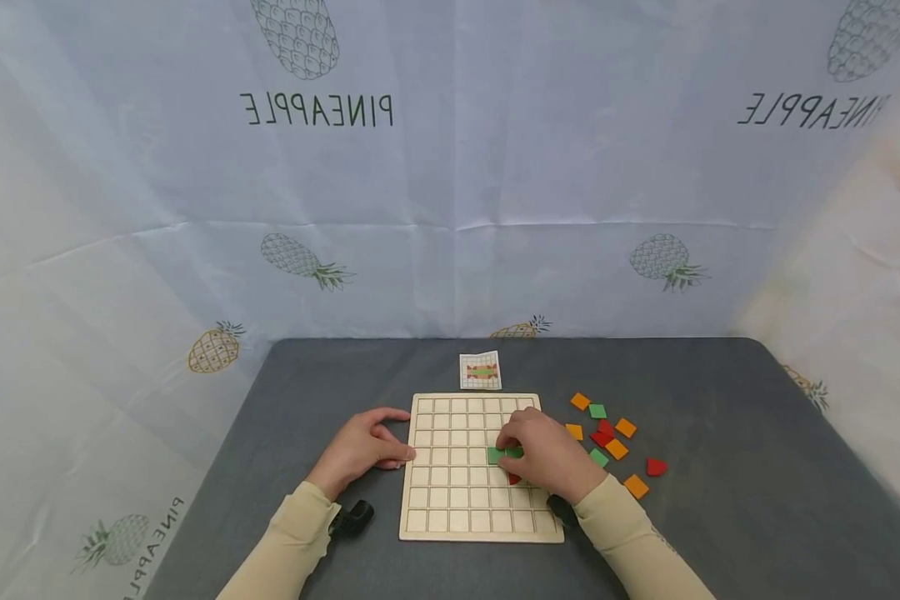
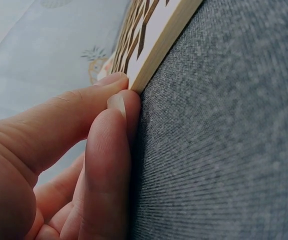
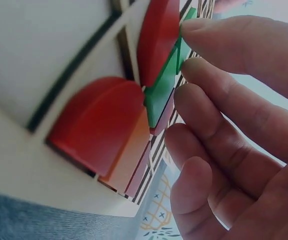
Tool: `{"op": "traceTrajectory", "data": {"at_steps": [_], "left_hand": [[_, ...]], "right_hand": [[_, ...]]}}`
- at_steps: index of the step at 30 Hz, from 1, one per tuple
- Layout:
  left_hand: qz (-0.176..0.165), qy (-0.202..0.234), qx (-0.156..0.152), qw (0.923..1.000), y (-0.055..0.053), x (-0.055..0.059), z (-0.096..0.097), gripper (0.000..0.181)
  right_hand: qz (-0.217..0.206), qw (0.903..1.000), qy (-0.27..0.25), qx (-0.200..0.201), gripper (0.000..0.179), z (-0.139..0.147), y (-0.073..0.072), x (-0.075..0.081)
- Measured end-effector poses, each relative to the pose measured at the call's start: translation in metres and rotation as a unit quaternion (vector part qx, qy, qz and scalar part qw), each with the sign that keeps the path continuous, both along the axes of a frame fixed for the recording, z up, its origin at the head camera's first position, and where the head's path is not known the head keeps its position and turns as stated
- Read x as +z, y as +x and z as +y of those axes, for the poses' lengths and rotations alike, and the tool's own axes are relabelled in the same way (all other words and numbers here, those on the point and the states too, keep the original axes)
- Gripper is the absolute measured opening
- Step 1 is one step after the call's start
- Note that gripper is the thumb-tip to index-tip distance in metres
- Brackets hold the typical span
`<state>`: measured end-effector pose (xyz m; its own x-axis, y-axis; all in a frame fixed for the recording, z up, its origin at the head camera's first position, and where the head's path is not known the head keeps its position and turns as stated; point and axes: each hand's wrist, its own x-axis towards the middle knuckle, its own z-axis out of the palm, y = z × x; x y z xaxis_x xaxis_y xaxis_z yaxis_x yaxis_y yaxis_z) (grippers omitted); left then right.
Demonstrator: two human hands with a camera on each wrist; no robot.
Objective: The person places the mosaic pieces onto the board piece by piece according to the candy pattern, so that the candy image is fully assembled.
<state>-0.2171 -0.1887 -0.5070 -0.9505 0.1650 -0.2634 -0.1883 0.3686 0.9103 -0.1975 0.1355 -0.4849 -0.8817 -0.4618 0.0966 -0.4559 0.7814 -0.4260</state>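
Note:
A pale wooden grid board (image 1: 450, 500) lies on the dark table. My left hand (image 1: 363, 442) is at its left edge; in the left wrist view the thumb and a fingertip (image 2: 104, 150) pinch that edge. Over the board's right half, my right hand (image 1: 547, 450) has thumb and index finger at two sides of a green tile (image 1: 492, 456), which lies in the grid. In the right wrist view, another green tile (image 3: 161, 87), red rounded pieces (image 3: 96, 122) and an orange piece (image 3: 129, 152) sit nearby on the board. From the head, my right hand hides most of these.
Right of the board lie loose orange tiles (image 1: 636, 487), green tiles (image 1: 597, 411) and red pieces (image 1: 656, 467). Behind the board is a small card (image 1: 480, 370) showing a red, orange and green pattern on a grid. A pineapple-printed cloth (image 1: 450, 167) hangs beyond the table (image 1: 330, 375).

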Motion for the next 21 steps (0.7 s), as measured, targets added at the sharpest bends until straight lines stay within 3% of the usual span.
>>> {"op": "traceTrajectory", "data": {"at_steps": [8,12,21], "left_hand": [[-0.002,-0.012,0.007,0.9999,-0.001,0.003,0.003,0.072],[-0.001,-0.01,0.005,0.9999,0.0,0.003,0.003,0.071],[0.004,-0.001,-0.005,1.0,0.002,0.002,0.002,0.073]], "right_hand": [[0.004,0.9999,-0.013,-0.001,0.008,0.011,-0.003,0.006],[-0.008,0.9987,-0.021,-0.047,0.003,0.032,-0.013,0.014],[-0.025,0.9879,-0.029,-0.15,0.016,0.11,-0.03,0.017]]}}
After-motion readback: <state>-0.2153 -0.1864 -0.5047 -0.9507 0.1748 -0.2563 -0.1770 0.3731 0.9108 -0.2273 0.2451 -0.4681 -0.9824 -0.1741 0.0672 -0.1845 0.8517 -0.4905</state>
